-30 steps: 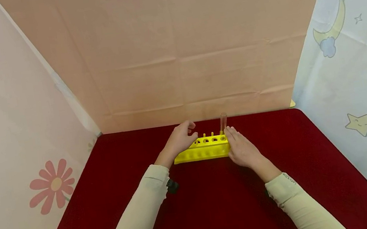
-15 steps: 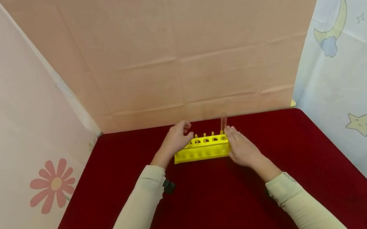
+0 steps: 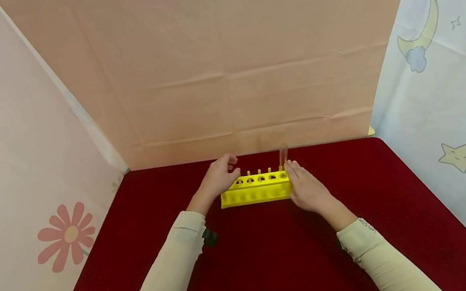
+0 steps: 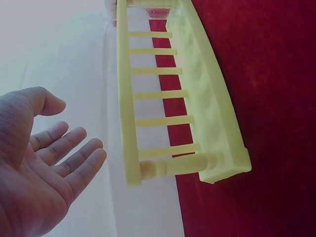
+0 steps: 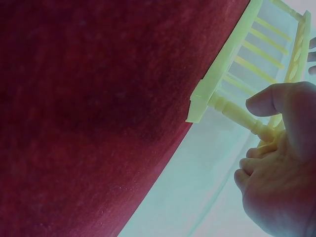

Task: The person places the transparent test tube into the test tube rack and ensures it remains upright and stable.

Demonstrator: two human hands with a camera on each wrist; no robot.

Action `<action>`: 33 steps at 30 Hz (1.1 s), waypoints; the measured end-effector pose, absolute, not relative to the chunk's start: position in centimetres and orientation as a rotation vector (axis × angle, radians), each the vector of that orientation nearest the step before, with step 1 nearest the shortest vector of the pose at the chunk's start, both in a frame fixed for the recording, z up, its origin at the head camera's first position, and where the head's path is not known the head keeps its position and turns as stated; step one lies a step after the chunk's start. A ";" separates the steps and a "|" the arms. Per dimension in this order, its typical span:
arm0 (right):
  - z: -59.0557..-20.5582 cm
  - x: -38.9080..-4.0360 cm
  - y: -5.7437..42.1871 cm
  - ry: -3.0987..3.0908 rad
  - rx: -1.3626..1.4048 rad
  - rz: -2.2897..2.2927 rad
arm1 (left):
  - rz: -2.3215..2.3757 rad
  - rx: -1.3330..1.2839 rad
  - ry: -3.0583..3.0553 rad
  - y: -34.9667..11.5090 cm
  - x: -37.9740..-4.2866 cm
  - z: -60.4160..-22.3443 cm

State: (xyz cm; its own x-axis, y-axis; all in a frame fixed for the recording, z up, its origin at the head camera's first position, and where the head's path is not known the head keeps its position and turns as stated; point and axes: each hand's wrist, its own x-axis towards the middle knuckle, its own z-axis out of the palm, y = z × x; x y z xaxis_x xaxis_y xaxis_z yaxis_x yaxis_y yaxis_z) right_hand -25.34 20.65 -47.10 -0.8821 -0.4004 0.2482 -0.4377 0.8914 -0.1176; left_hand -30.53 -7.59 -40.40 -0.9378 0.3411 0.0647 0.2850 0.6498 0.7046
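A yellow plastic test tube rack (image 3: 256, 195) stands on the red cloth, with a row of holes on top and pegs behind. One clear test tube (image 3: 283, 153) rises upright at its right end. My left hand (image 3: 215, 179) hovers by the rack's left end, fingers loosely bent and holding nothing. In the left wrist view, a gap separates this left hand (image 4: 49, 153) from the rack (image 4: 207, 94). Against the rack's right end rests my right hand (image 3: 308, 187), its fingers straight in the head view. The right wrist view shows its thumb (image 5: 269, 101) beside the end post (image 5: 237, 113).
Red cloth (image 3: 268, 270) covers the table. A tan backdrop (image 3: 222, 67) hangs behind its far edge. Pale printed curtains stand at the left (image 3: 14, 146) and right (image 3: 446, 100). A small black object (image 3: 211, 238) sits at the left cuff.
My left hand has drawn left along the rack, uncovering more of its holes and pegs. The right hand, the rack and the test tube stay in place.
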 end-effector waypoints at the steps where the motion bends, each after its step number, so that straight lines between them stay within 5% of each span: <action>1: -47.1 -25.3 20.6 -2.839 0.639 0.251 | 1.174 0.528 2.786 -7.7 -30.6 -40.4; 33: -47.3 -25.3 20.9 -2.823 0.639 0.269 | 1.183 0.486 2.823 -10.0 -30.5 -40.7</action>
